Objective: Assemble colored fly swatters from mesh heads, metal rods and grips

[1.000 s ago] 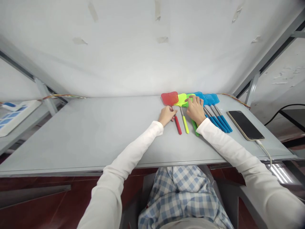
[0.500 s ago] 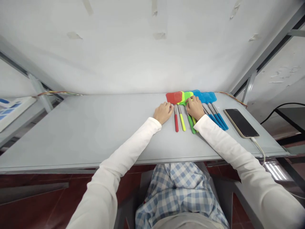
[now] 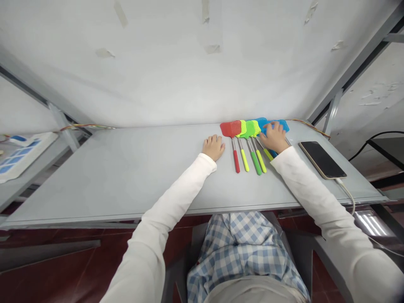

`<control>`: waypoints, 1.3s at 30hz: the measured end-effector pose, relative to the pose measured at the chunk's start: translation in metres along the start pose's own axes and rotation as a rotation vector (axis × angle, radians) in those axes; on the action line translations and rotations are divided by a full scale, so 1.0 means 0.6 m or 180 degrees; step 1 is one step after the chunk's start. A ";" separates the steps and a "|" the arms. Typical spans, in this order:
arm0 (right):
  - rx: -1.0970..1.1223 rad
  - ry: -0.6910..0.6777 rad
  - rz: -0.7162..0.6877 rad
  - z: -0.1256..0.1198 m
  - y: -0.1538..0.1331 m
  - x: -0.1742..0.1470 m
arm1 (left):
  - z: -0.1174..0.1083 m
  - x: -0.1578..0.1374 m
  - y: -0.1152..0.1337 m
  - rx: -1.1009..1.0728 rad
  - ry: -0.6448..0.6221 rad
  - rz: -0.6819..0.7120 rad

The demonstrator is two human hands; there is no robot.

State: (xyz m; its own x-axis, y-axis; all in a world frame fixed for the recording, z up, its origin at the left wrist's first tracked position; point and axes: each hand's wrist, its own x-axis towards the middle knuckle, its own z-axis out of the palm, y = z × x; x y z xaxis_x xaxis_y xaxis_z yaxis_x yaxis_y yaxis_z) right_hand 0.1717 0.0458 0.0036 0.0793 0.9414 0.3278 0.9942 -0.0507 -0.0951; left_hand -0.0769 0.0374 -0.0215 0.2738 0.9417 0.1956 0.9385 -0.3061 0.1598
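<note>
Several fly swatters with thin metal shafts lie overlapping in a row near the wall. From the left come a red fly swatter (image 3: 230,128), a yellow one (image 3: 243,127), a green one (image 3: 249,128) and further yellow ones, then blue fly swatters (image 3: 284,125). My right hand (image 3: 275,136) rests over the blue heads, fingers apart; it hides most of the blue shafts and handles. Left of the red swatter, my left hand (image 3: 213,147) lies on the grey table with its fingers spread, holding nothing.
To the right lies a phone (image 3: 322,159) with a white charging cable (image 3: 348,192). Thin wires (image 3: 311,127) run along the table's back corners. A white and blue item (image 3: 27,153) stands on the left-hand surface. Metal frame posts flank the table (image 3: 126,176).
My right hand has moved right, from the green swatter to the blue ones, uncovering the green and yellow swatters. My left hand has stayed near its place, its fingers slightly more spread.
</note>
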 end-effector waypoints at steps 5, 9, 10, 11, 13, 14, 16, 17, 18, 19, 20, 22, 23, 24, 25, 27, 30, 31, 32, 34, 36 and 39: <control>-0.0391 -0.0587 0.0763 -0.018 0.078 -0.004 | -0.004 -0.001 0.000 -0.0091 0.0040 -0.0010; -0.0403 -0.1024 0.0754 -0.018 0.079 -0.011 | -0.010 -0.008 0.007 -0.0590 -0.0014 0.0248; -0.0395 -0.1046 0.0741 -0.018 0.072 -0.013 | -0.011 -0.011 0.010 -0.0734 -0.0066 0.0401; -0.0382 -0.1064 0.0729 -0.020 0.063 -0.013 | -0.012 -0.014 0.013 -0.0860 -0.0135 0.0556; -0.0323 -0.1149 0.0692 -0.024 0.044 -0.012 | -0.015 -0.021 0.019 -0.1039 -0.0281 0.0801; -0.0292 -0.1201 0.0654 -0.027 0.034 -0.010 | -0.017 -0.024 0.021 -0.1099 -0.0343 0.0872; -0.0241 -0.1317 0.0487 -0.032 0.017 -0.005 | -0.022 -0.030 0.023 -0.1197 -0.0453 0.0951; -0.0197 -0.1398 0.0372 -0.035 0.008 -0.002 | -0.026 -0.033 0.023 -0.1241 -0.0499 0.0970; -0.0129 -0.1498 0.0240 -0.037 0.000 0.001 | -0.029 -0.035 0.022 -0.1281 -0.0539 0.0983; -0.0034 -0.1603 0.0107 -0.039 -0.008 0.004 | -0.033 -0.038 0.020 -0.1317 -0.0574 0.1002; 0.0089 -0.1693 0.0000 -0.041 -0.017 0.006 | -0.035 -0.040 0.018 -0.1350 -0.0597 0.1032; 0.0407 -0.1778 -0.0083 -0.043 -0.036 0.008 | -0.037 -0.044 0.009 -0.1388 -0.0614 0.1111; 0.0594 -0.1786 -0.0079 -0.044 -0.046 0.008 | -0.036 -0.046 0.002 -0.1382 -0.0623 0.1142; 0.0813 -0.1785 -0.0052 -0.043 -0.057 0.007 | -0.035 -0.049 -0.005 -0.1355 -0.0643 0.1156; 0.1059 -0.1787 -0.0020 -0.042 -0.068 0.004 | -0.034 -0.053 -0.014 -0.1311 -0.0673 0.1144; 0.1559 -0.1809 -0.0005 -0.038 -0.091 -0.002 | -0.036 -0.062 -0.036 -0.1216 -0.0725 0.1067; 0.2184 -0.1689 0.0020 -0.026 -0.127 -0.013 | -0.053 -0.078 -0.074 -0.1216 -0.0687 0.0931; 0.2368 -0.1628 0.0032 -0.022 -0.137 -0.017 | -0.063 -0.083 -0.088 -0.1249 -0.0654 0.0882; 0.2569 -0.1589 0.0029 -0.018 -0.146 -0.021 | -0.074 -0.086 -0.101 -0.1272 -0.0638 0.0835; 0.3002 -0.1636 -0.0037 -0.012 -0.158 -0.027 | -0.097 -0.087 -0.121 -0.1225 -0.0642 0.0716; 0.3371 -0.1782 -0.0138 -0.008 -0.159 -0.030 | -0.116 -0.082 -0.127 -0.0998 -0.0634 0.0517; 0.3468 -0.1734 -0.0362 -0.002 -0.146 -0.029 | -0.128 -0.065 -0.099 -0.0547 -0.0339 0.0215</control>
State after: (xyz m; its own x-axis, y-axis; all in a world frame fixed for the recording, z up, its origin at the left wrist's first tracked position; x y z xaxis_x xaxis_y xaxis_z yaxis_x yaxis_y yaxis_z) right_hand 0.0833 0.0335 0.0073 -0.3051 0.9520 -0.0260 0.3916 0.1006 -0.9146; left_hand -0.1592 0.0082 0.0358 0.3643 0.9248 0.1095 0.8700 -0.3799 0.3141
